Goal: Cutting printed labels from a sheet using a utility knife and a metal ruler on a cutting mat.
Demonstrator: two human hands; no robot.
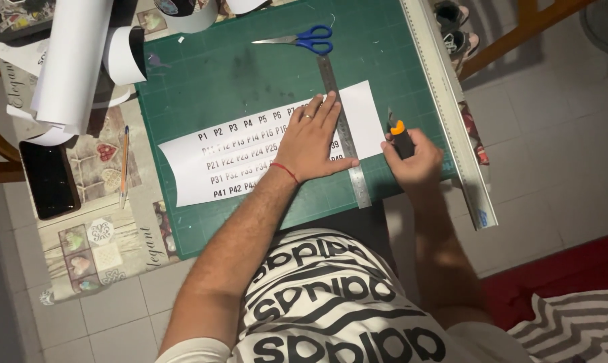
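My left hand [312, 140] lies flat with fingers spread on a white printed paper sheet [203, 161] and presses against a steel ruler [344, 134] that crosses the sheet. The sheet rests on a green cutting mat [250, 74]. My right hand [415, 161] is closed around a black and orange utility knife [399, 134], its blade pointing up, just right of the sheet's right edge and apart from the ruler.
Blue-handled scissors [304, 39] lie at the mat's far edge. A long metal straightedge [452, 114] runs along the mat's right side. White paper rolls [75, 60], a pencil [124, 165] and a black phone [47, 178] sit on the left of the table.
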